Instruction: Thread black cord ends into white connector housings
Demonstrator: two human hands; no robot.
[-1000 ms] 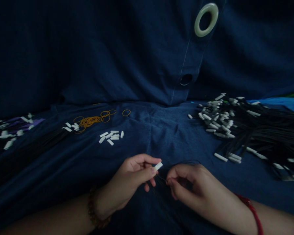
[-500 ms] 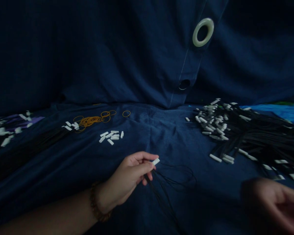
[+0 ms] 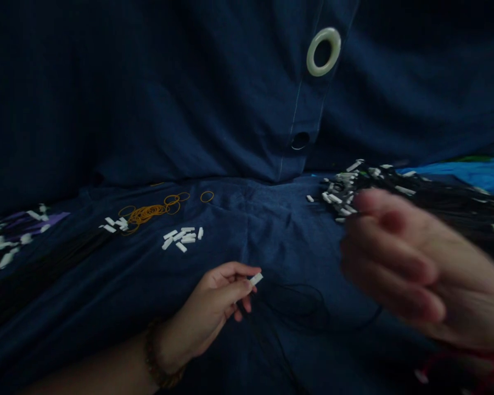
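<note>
Between thumb and forefinger, my left hand [image 3: 226,291] pinches a small white tip [image 3: 256,278], from which thin black cords [image 3: 304,307] trail down and to the right. My right hand [image 3: 399,263], with a red string at the wrist, is raised at the right with its fingers curled. It is blurred, and a dark cord shows just below it; what its fingers hold is hidden. Behind it is a pile of black cords with white tips [image 3: 335,198], partly covered by the hand.
Loose white tips [image 3: 182,237] and orange rubber bands [image 3: 148,213] lie on the dark blue cloth [image 3: 247,219]. Black cords with white ends [image 3: 115,224] stretch along the left. A blue curtain with a pale ring [image 3: 323,52] hangs behind. Light blue material [image 3: 477,174] is at far right.
My right hand has risen from the lower right corner and moved inward, and its fingers are now curled. My left hand still pinches the white tip, slightly lower in view.
</note>
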